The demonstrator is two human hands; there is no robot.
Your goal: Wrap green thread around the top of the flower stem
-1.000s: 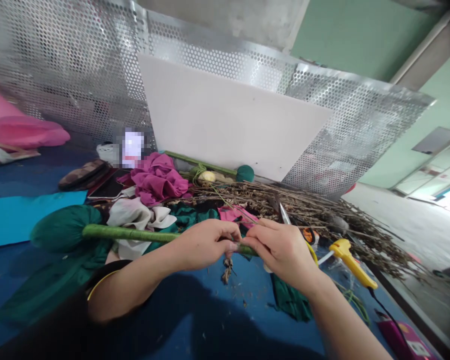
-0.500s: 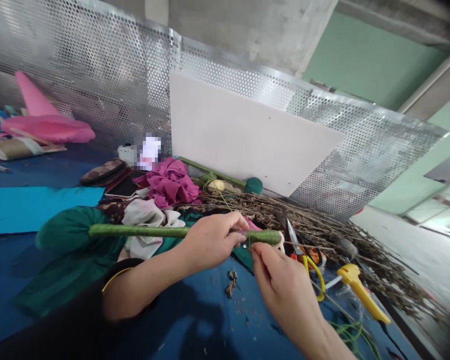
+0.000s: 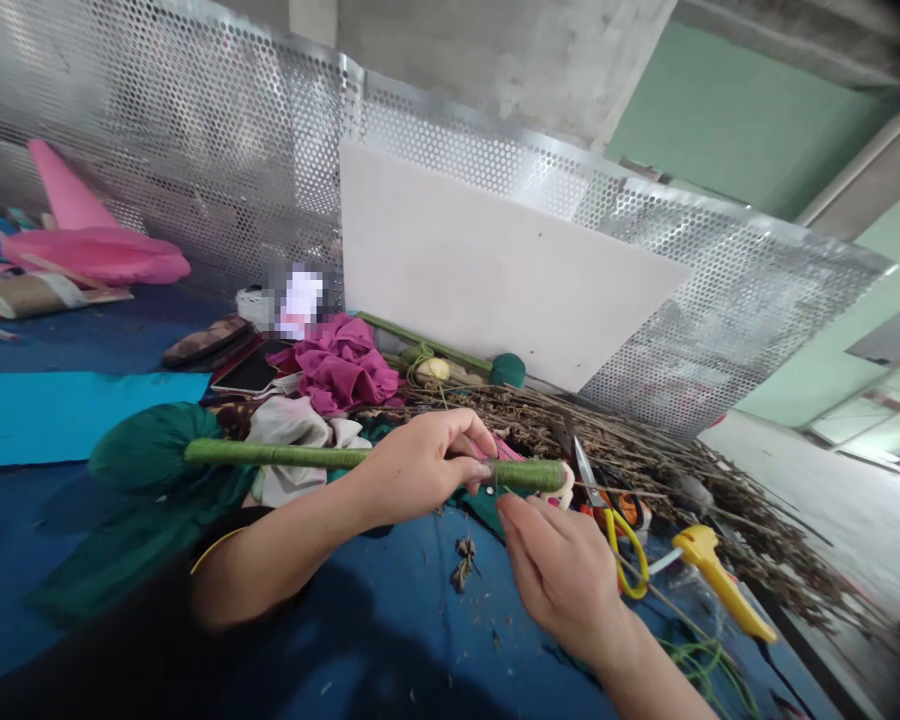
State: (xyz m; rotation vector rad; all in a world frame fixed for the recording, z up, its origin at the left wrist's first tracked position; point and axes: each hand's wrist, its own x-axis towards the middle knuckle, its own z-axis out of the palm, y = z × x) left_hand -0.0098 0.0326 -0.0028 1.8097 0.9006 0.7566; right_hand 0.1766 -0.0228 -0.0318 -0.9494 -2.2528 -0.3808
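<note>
A long stick wrapped in green thread (image 3: 285, 456) lies level across the view, with a dark green cloth bundle (image 3: 150, 447) at its left end. My left hand (image 3: 424, 462) is closed round the stick right of its middle, fingertips near the bare-looking section. Just below the stick's right part, my right hand (image 3: 559, 565) is pinched on a thin green thread that runs up to the stick; the thread is barely visible. The stick's right end shows something whitish behind it.
Dry twigs (image 3: 607, 440) spread behind and right of my hands. Scissors with yellow handles (image 3: 628, 555) and a yellow glue gun (image 3: 724, 585) lie at the right. Magenta cloth (image 3: 345, 365), a phone (image 3: 251, 368) and a bright blue sheet (image 3: 75, 415) are at the left.
The green cloth bundle and the stick's left end have shifted slightly right and up. My right hand has moved a little left and down, still pinching. My left hand keeps its hold.
</note>
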